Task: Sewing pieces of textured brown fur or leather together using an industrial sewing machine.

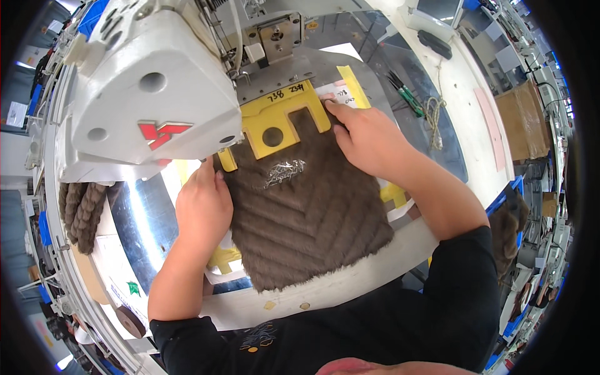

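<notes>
A brown plush fur piece [312,212] with chevron ridges lies under the head of a white sewing machine [156,94]. A yellow clamp plate [272,134] with cut-outs covers its far edge. A small heap of clear, shiny bits [284,173] rests on the fur. My left hand [205,203] is closed at the fur's upper left edge, thumb and forefinger near each other; the machine head partly hides its fingertips. My right hand [369,137] lies at the upper right edge with forefinger stretched to the plate's corner and thumb apart on the fur.
Green-handled snips [406,97] and a cord coil [433,115] lie to the right. More ridged brown fur [84,212] hangs at the left, with a dark round roll [130,322] below. A cardboard box [525,119] stands at the far right. The machine head overhangs the left.
</notes>
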Motion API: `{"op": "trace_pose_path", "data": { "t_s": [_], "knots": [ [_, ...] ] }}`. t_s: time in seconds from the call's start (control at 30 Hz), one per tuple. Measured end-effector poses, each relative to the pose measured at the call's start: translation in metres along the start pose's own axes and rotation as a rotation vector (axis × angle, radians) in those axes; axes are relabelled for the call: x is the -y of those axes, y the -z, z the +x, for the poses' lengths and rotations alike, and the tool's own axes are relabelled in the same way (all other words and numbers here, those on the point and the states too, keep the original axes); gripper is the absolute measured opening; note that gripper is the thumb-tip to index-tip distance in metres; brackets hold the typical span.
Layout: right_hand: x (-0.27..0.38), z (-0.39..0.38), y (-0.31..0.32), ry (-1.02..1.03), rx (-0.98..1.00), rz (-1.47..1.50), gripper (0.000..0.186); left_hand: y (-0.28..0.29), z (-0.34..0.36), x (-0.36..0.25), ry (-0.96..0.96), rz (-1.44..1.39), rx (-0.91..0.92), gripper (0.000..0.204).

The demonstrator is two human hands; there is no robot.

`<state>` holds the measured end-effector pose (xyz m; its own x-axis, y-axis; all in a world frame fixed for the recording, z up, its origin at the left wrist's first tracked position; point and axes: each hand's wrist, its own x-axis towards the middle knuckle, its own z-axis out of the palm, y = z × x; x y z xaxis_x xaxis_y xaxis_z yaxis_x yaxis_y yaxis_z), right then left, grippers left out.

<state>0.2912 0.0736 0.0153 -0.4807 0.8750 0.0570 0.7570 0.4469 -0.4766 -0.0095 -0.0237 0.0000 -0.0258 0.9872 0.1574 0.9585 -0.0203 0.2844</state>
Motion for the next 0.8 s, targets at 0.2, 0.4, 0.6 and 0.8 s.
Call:
{"op": "trace_pose_path", "data": {
  "t_s": [0.2,0.4,0.6,0.8],
  "knots": [
    [0.007,0.0,0.005,-0.068,0.014,-0.031,0.044,0.004,0.002,0.004,-0.027,0.076,0.004,0.037],
    [0.01,0.004,-0.003,-0.088,0.024,-0.041,0.051,0.01,0.002,0.001,-0.035,0.167,-0.006,0.036],
    [0.004,-0.002,-0.006,-0.038,-0.076,-0.097,0.052,-0.003,0.002,0.007,-0.107,0.172,-0.075,0.022],
    [-0.017,0.0,-0.015,0.04,-0.119,-0.088,0.044,-0.007,-0.01,0.002,-0.068,0.011,-0.079,0.044]
  ]
}}
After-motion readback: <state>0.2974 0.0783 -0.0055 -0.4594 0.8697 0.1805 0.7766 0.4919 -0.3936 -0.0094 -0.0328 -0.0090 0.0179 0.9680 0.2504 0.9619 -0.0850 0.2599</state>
